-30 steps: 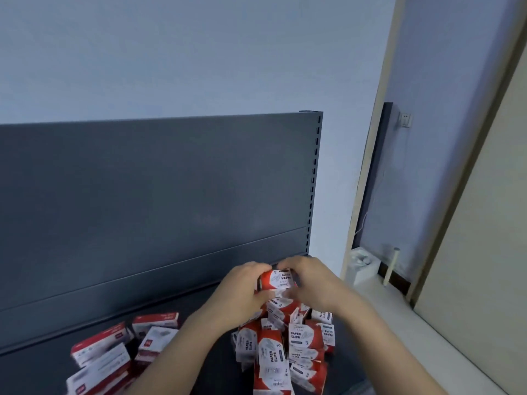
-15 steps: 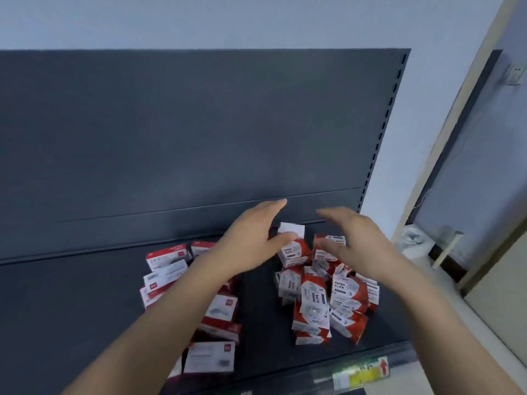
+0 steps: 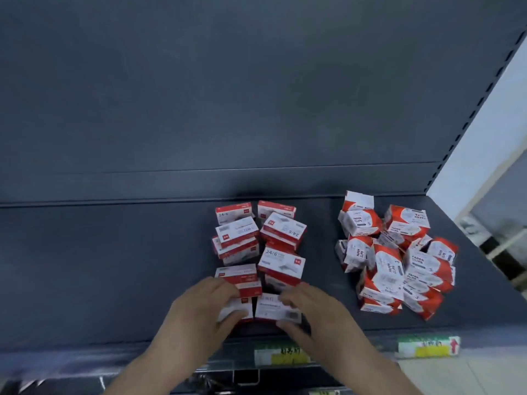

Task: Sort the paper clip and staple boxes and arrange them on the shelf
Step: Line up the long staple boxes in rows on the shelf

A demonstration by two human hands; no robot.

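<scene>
Both hands, left hand [image 3: 205,305] and right hand [image 3: 310,309], rest half-open on the nearest staple boxes [image 3: 278,310]; paper clip boxes [image 3: 396,260] lie right.

- Both forearms come in bare from the 6 o'clock edge, angled up toward the middle.
- left hand [image 3: 199,312] sits at about 7 o'clock from frame centre, palm down, fingers curled, thumb tucked toward 3 o'clock.
- right hand [image 3: 315,315] is just beside it at 5 o'clock, palm down, fingers pointing toward 10 o'clock, thumb spread low.
</scene>
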